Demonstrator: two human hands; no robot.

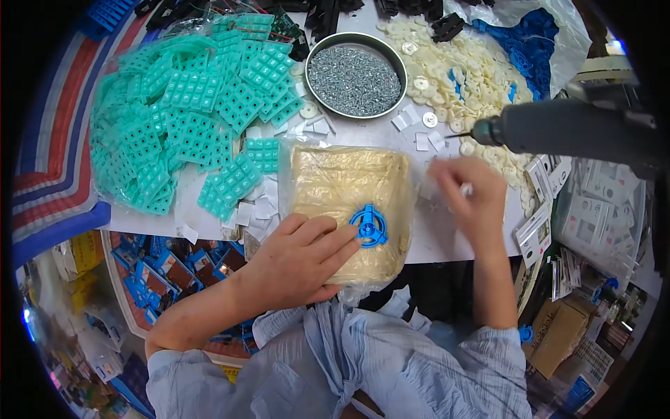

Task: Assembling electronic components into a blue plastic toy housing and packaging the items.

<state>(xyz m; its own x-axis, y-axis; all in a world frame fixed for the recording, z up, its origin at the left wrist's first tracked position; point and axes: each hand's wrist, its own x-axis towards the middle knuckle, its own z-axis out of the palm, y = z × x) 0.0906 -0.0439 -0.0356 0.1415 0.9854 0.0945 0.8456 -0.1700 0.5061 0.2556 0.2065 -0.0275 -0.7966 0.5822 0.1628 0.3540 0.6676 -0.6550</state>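
Note:
A plastic-wrapped tan block (328, 178) lies at the table's front edge, before me. On it is a round blue plastic part (370, 228) with spokes and a centre hub. My left hand (296, 255) lies flat across the block, fingers stretched out, fingertips touching the blue part's left edge. To the right of the block, my right hand (474, 195) is raised and slightly blurred. Its fingers are curled in, with a small pale spot among them that I cannot make out. Just above that hand, a dark power screwdriver (558, 130) points its bit leftward.
Green keypad sheets (188, 98) heap up at left. A round tin of screws (357, 77) stands at the back, beside cream discs (447, 70). White paper squares (262, 206) lie scattered. Blue parts (174, 269) fill a bin at lower left. A cardboard box (558, 335) sits lower right.

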